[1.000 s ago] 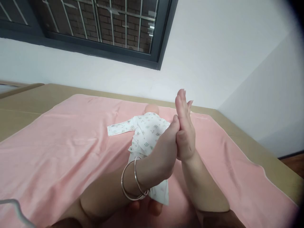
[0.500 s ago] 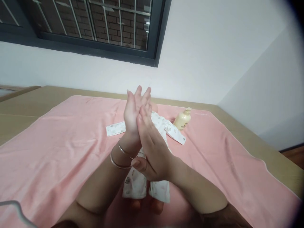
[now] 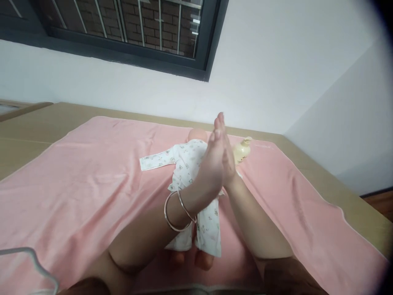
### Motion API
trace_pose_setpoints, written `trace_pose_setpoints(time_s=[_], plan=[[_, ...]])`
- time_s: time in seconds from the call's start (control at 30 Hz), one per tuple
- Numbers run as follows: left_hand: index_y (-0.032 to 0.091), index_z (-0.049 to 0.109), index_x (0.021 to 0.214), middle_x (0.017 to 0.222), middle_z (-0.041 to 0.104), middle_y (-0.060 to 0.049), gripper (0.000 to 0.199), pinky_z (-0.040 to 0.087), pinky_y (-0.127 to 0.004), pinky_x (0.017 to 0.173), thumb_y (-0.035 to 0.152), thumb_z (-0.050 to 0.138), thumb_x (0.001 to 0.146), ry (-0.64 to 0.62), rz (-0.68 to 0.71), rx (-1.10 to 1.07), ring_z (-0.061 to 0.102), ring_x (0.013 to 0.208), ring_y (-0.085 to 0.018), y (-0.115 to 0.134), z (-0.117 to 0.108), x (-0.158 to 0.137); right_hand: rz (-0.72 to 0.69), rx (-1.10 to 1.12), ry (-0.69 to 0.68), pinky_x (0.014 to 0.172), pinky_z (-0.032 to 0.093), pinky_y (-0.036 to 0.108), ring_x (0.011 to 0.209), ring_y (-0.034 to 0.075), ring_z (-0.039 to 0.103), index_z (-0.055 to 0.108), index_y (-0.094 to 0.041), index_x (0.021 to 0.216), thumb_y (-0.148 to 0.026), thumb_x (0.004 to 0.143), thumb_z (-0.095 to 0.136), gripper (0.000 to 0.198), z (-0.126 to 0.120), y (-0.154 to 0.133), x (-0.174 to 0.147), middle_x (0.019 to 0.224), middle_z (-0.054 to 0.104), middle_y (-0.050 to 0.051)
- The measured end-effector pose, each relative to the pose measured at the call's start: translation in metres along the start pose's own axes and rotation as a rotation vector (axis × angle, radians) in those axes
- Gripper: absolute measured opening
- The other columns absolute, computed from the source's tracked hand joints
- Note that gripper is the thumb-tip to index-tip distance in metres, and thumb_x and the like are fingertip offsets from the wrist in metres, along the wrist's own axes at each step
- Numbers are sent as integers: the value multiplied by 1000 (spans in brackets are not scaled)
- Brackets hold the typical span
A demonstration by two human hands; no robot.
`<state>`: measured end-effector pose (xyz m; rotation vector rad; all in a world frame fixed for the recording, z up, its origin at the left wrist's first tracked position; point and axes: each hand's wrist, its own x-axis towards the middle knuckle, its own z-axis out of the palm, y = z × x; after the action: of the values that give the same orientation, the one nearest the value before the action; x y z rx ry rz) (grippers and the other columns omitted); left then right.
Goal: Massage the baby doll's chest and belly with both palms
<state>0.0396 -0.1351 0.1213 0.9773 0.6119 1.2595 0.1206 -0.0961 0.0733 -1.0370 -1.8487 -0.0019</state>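
- Pressing together palm to palm, the left hand (image 3: pixel 211 172) and right hand (image 3: pixel 229 159) are raised above the doll (image 3: pixel 186 164), flat, with fingers pointing to the far side
- Two thin bangles (image 3: pixel 165 213) circle the left wrist; a dark brown sleeve (image 3: pixel 285 274) shows on the right forearm
- The doll lies on a pink cloth (image 3: pixel 101 172) in the middle of the scene, its head (image 3: pixel 197 134) at the far side and its feet (image 3: pixel 204 260) at the near side
- It wears a white printed top and trousers (image 3: pixel 208 229); one sleeve stretches left, while the hands hide most of the other
- A pale yellow pump bottle (image 3: pixel 242 153) is on the cloth, right of the doll and just beyond the right hand in view
- The cloth covers much of a tan bench (image 3: pixel 27 127)
- A grey cable (image 3: pixel 33 256) curves at near left
- A dark-framed window (image 3: pixel 211 41) is set in the far wall (image 3: pixel 260 82)
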Motion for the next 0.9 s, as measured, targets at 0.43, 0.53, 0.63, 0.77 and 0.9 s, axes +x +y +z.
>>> trace_pose_setpoints(time_s=[0.43, 0.53, 0.63, 0.77, 0.9], plan=[[17, 62, 122, 143, 55, -13, 42, 34, -33, 114, 44, 36, 102, 354, 290, 240, 48, 136, -21, -96, -106, 125, 173, 57, -299, 121, 23, 42, 143, 19, 36, 46, -19, 146, -48, 104, 17, 60, 59, 61, -13, 151, 46, 8], [15, 65, 114, 132, 63, -16, 49, 39, -34, 110, 48, 31, 102, 414, 298, 212, 57, 127, -22, -107, -112, 129, 153, -34, -410, 122, 16, 45, 143, 18, 38, 50, -23, 143, -41, 104, 17, 54, 64, 76, -15, 146, 52, 5], [14, 67, 109, 125, 67, -16, 51, 41, -34, 107, 50, 32, 101, 458, 311, 210, 61, 122, -23, -112, -112, 131, 171, -99, -426, 122, 14, 46, 147, 19, 30, 52, -25, 141, -43, 104, 21, 52, 63, 93, -15, 150, 47, 4], [14, 66, 106, 123, 67, -17, 50, 42, -35, 106, 48, 31, 101, 490, 284, 219, 62, 120, -23, -110, -113, 132, 336, -219, -400, 121, 14, 45, 149, 22, 22, 44, -20, 147, -44, 103, 24, 54, 63, 107, -17, 159, 31, 7], [14, 65, 104, 123, 68, -17, 48, 45, -34, 103, 48, 31, 101, 514, 224, 169, 63, 118, -22, -108, -116, 135, 560, -397, -316, 119, 16, 52, 148, 31, 24, 35, -5, 150, -46, 101, 28, 64, 70, 90, -19, 156, 32, 22]])
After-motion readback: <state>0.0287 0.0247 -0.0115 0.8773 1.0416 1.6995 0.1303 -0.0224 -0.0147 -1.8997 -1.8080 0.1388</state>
